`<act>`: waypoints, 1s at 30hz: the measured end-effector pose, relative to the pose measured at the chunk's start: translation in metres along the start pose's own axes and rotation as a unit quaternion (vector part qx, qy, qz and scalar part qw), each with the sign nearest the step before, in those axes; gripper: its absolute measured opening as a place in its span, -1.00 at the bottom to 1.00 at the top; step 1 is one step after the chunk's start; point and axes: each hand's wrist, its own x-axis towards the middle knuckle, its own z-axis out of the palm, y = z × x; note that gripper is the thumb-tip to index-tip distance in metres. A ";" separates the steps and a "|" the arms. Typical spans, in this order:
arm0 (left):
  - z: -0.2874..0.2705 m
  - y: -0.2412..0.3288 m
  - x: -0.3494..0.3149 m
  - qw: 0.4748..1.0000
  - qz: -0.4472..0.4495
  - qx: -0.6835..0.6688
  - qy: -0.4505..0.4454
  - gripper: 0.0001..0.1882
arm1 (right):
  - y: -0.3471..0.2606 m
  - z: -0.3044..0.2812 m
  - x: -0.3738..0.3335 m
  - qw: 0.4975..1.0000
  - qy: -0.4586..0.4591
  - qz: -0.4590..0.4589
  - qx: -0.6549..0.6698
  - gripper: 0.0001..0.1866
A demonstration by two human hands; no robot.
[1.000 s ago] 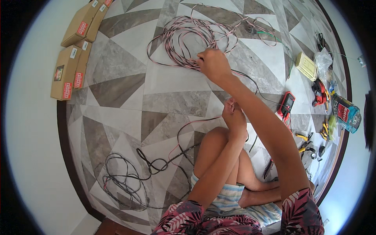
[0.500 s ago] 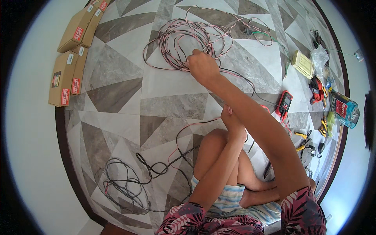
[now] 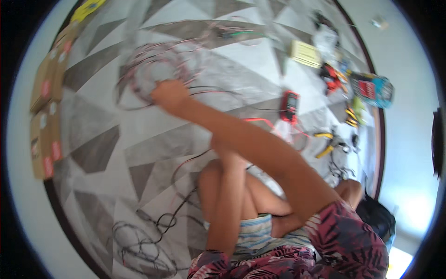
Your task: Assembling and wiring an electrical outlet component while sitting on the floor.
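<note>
My right hand [image 3: 171,96] is closed at the near edge of a large coil of pink and black electrical wire [image 3: 134,76] on the tiled floor. Strands come out on both sides of the fist, though motion blur hides the exact grip. My left hand [image 3: 220,142] is beneath my right forearm, above my bent knee, and its fingers are hidden. A black and red wire [image 3: 185,163] leads up to it from the left. A second, darker tangle of cable [image 3: 132,244] lies at the lower left. A red multimeter [image 3: 290,107] with thin leads lies to the right.
Cardboard boxes [image 3: 42,142] stand along the left wall. Along the right lie a cream plastic box [image 3: 305,54], a clear plastic bag [image 3: 326,41], yellow-handled pliers [image 3: 325,148] and a blue-labelled container [image 3: 382,91]. A black bag [image 3: 377,216] sits at the lower right.
The view has swung, so the floor things appear further left and the picture is blurred. My right hand remains at the coil. My left hand is now more covered by my right forearm.
</note>
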 end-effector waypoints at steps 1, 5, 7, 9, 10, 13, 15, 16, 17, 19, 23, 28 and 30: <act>-0.007 0.019 -0.002 1.000 0.013 0.013 -0.019 -0.78 | 0.000 0.000 -0.001 0.999 0.030 -0.019 0.035 -0.90; -0.007 -0.006 0.006 0.990 0.102 0.092 0.010 -0.76 | -0.006 -0.004 -0.001 0.996 0.082 -0.027 0.026 -0.93; 0.000 -0.012 0.007 0.992 0.102 -0.073 -0.005 -0.76 | -0.004 -0.005 -0.003 0.996 0.078 -0.038 0.009 -0.92; 0.001 -0.021 0.007 0.967 0.098 -0.233 -0.017 -0.76 | -0.001 -0.006 -0.004 0.996 0.078 -0.034 0.008 -0.91; 0.000 -0.009 0.003 0.944 0.031 -0.328 -0.022 -0.76 | -0.001 -0.006 -0.005 0.997 0.075 -0.033 0.009 -0.91; -0.003 -0.009 0.003 0.927 -0.030 -0.374 -0.020 -0.76 | -0.003 -0.005 -0.007 0.995 0.089 -0.045 0.011 -0.90; -0.005 -0.004 0.002 0.945 -0.020 -0.327 -0.013 -0.76 | -0.003 -0.006 -0.006 0.994 0.097 -0.052 0.019 -0.90; -0.004 0.004 -0.002 0.943 -0.019 -0.332 -0.007 -0.76 | -0.001 -0.006 -0.007 0.993 0.101 -0.058 0.024 -0.89; -0.002 0.009 -0.004 0.942 -0.018 -0.336 -0.001 -0.76 | 0.002 -0.006 -0.008 0.993 0.101 -0.057 0.022 -0.89; -0.007 0.009 -0.004 0.925 -0.021 -0.379 -0.020 -0.76 | 0.000 -0.008 -0.007 0.992 0.105 -0.067 0.022 -0.89; -0.005 0.003 -0.001 0.931 -0.020 -0.363 -0.015 -0.74 | -0.001 -0.011 -0.007 0.993 0.091 -0.074 0.011 -0.88; -0.005 0.009 -0.003 0.931 -0.019 -0.363 -0.012 -0.73 | 0.000 -0.013 -0.008 0.991 0.087 -0.099 -0.003 -0.88; -0.003 0.004 -0.001 0.932 -0.021 -0.361 -0.012 -0.74 | 0.001 -0.013 -0.009 0.991 0.087 -0.104 -0.010 -0.88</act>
